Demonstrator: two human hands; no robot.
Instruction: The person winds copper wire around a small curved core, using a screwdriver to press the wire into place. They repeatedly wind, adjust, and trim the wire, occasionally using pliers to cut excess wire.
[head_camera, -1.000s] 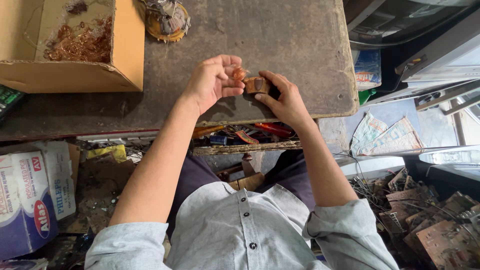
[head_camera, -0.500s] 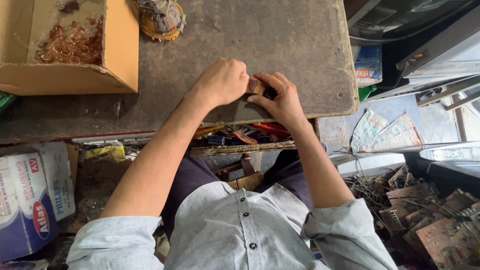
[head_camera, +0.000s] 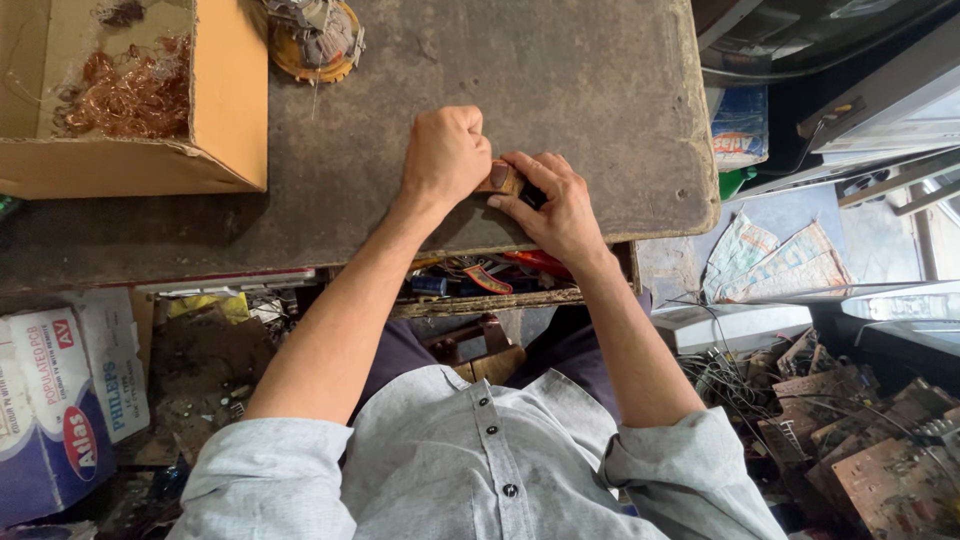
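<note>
cardboard box (head_camera: 225, 110) on table (head_camera: 600, 100), left of hands (head_camera: 500, 180)

Worn dark workbench (head_camera: 600, 90), seen from above. An open cardboard box (head_camera: 225, 110) holding tangled copper wire (head_camera: 125, 95) sits at its far-left corner. Right of the box, at the far edge, lies 1 wound motor part (head_camera: 312, 38).
</note>
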